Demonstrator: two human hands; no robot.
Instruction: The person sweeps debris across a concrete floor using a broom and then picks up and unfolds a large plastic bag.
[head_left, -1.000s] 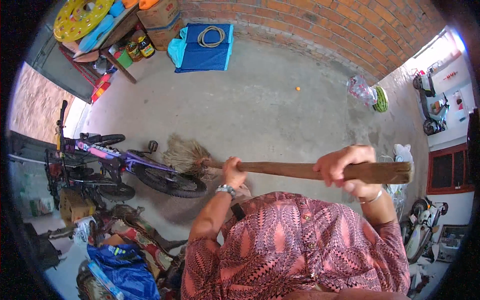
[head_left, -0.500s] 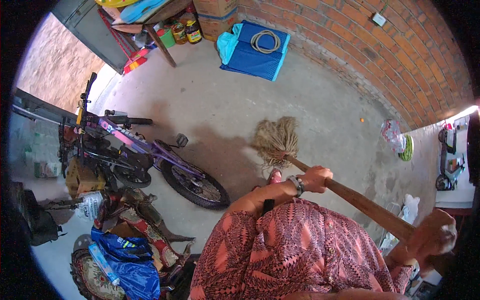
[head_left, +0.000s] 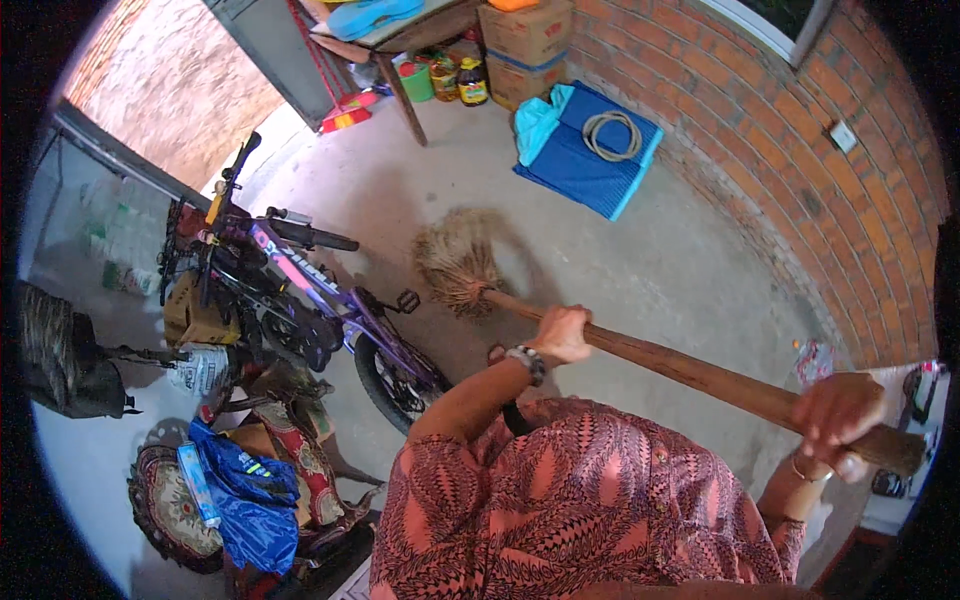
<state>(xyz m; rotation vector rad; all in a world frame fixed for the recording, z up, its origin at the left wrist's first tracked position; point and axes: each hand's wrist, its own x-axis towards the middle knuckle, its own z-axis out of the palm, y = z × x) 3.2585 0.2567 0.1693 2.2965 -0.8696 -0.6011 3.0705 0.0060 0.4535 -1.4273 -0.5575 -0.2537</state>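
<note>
A string mop (head_left: 700, 377) with a thick wooden handle slants across in front of me. My left hand (head_left: 562, 335), with a beaded bracelet at the wrist, is closed around the lower part of the handle. Near the handle's top end, at the right, my right hand (head_left: 840, 415) is wrapped over the wood, slightly blurred. The tan, frayed mop head (head_left: 462, 262) rests on the grey concrete floor (head_left: 600, 265), just right of a purple bicycle (head_left: 345, 310).
On the left stand a carved chair with a blue plastic bag (head_left: 245, 500) and a cardboard box (head_left: 200, 312). A folded blue mat (head_left: 590, 150) with a coiled hose lies by the brick wall (head_left: 760, 130). Farther back are a table (head_left: 410, 35), bottles, cartons (head_left: 530, 45) and a red broom (head_left: 346, 115).
The mop head has swept left across the floor, closer to the bicycle. Both hands have kept hold of the handle. My view has turned, shifting the surroundings to the right.
</note>
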